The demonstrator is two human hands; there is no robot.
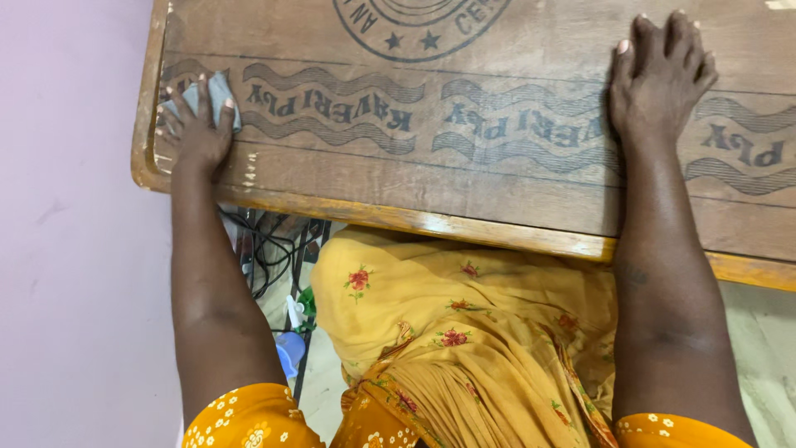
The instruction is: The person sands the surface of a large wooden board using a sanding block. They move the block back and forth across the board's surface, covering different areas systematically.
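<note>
Grey cloth (207,98) pressed under left hand (197,129) at near left corner of plywood tabletop (464,178), fingers curled over it. Right hand (659,79) laid flat, palm down, empty, well apart. Pale smudges seen near left edge; wiping judged at start, rest of board apparently unwiped.

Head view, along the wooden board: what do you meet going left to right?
Pink wall → left hand pressing a grey cloth near the board's left corner → round printed stamp → right hand flat on the board.
</note>
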